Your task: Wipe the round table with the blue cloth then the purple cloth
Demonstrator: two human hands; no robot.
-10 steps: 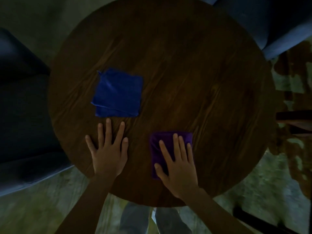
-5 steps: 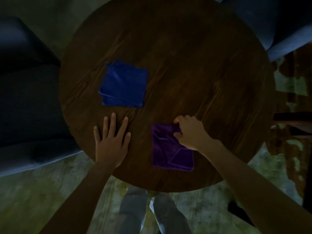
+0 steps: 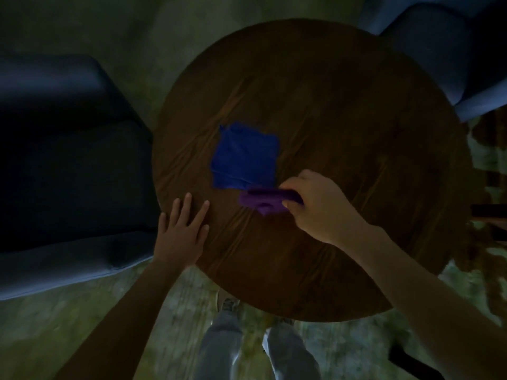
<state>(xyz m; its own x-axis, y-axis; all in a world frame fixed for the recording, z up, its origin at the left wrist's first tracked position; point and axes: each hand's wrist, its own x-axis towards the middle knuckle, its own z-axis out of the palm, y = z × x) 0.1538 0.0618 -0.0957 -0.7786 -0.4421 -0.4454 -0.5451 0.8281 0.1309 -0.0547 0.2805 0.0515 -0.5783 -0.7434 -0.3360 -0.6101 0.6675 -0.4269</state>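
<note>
A round dark wooden table [image 3: 343, 111] fills the middle of the view. A folded blue cloth [image 3: 244, 154] lies flat on it, left of centre. Just below the blue cloth's near edge is the purple cloth [image 3: 260, 201], bunched up and gripped in my right hand [image 3: 315, 207], fingers curled around its right end. The purple cloth touches or slightly overlaps the blue cloth's near right corner. My left hand [image 3: 182, 230] rests flat on the table's near left edge, fingers spread, holding nothing.
A dark blue armchair [image 3: 68, 174] stands close against the table's left side. Another blue chair [image 3: 439, 50] sits at the far right. My legs and a shoe [image 3: 227, 303] show below the table's near edge, on a mottled green floor.
My right hand went from lying flat on the purple cloth to gripping it, bunching it and carrying it up toward the blue cloth. The left hand stayed flat on the table.
</note>
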